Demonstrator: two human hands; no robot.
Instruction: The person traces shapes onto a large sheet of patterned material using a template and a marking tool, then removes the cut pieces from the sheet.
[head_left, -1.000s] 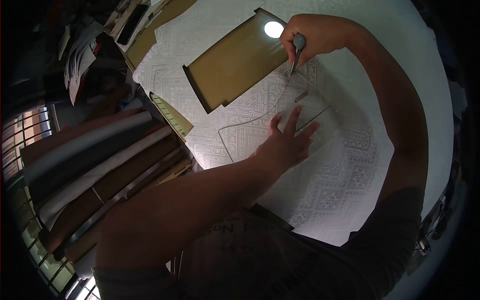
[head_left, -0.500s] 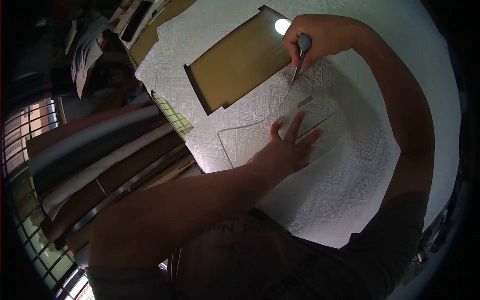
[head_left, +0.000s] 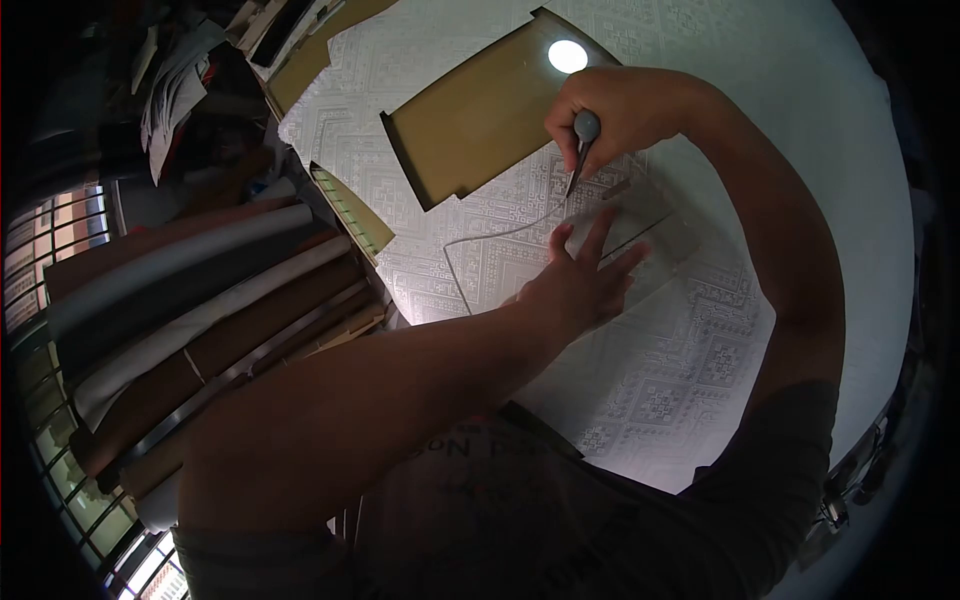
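Observation:
My right hand (head_left: 625, 115) is closed around a pointed tool (head_left: 583, 140) with a grey rounded end, its tip down on the patterned white sheet (head_left: 500, 260). From the tip, a thin curved line runs left and bends down towards my left forearm. My left hand (head_left: 580, 285) lies spread over a see-through flat piece (head_left: 665, 245) with a dark slit or line in it, fingers apart. A small greyish strip (head_left: 617, 189) shows between the two hands. Beyond my right hand is a brown flat panel (head_left: 470, 120) with dark edges.
A bright round light spot (head_left: 567, 57) falls on the panel's far end. Rolls of material (head_left: 200, 290) in several colours lie at the left, beside a window grille (head_left: 60, 470). Papers (head_left: 175, 100) and boxes are stacked at the upper left.
My right hand and the tool have moved down and slightly left along the curved line. My left hand stays spread in nearly the same place. The view has shifted slightly.

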